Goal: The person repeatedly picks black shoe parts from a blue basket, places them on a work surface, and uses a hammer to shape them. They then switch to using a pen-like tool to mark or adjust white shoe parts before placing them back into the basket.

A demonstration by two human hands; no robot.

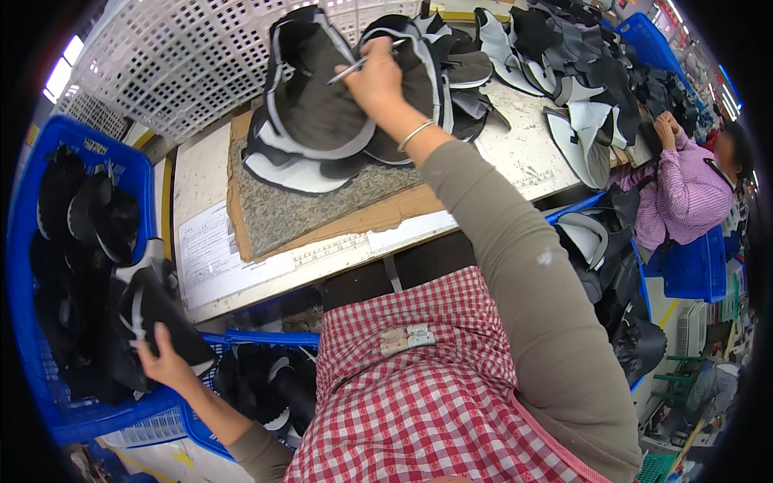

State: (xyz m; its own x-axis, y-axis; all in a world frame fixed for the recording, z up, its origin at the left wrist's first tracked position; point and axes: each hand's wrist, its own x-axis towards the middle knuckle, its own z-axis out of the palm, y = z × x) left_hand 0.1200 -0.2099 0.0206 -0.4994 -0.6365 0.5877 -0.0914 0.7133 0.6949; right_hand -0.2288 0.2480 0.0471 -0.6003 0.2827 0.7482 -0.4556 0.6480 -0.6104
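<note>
My left hand (167, 364) is at the left, over a blue crate, and pinches the edge of a black shoe upper (165, 310) with a pale lining strip. Across the table reaches my right hand (377, 80), its fingers closed round a slim silver pen-like tool (346, 73); the exact kind is hard to make out. Under that hand lie several shoe uppers (318, 113), dark inside with pale grey edges, overlapping one another. They rest on a grey speckled slab (298, 213) set on brown cardboard.
The blue crate (80, 133) at the left holds more black uppers. A white perforated basket (185, 72) stands behind the slab. Further uppers (584, 137) are heaped at the far right. A co-worker in a checked pink top (684, 197) is at the right. Printed sheets (213, 258) lie along the table's front.
</note>
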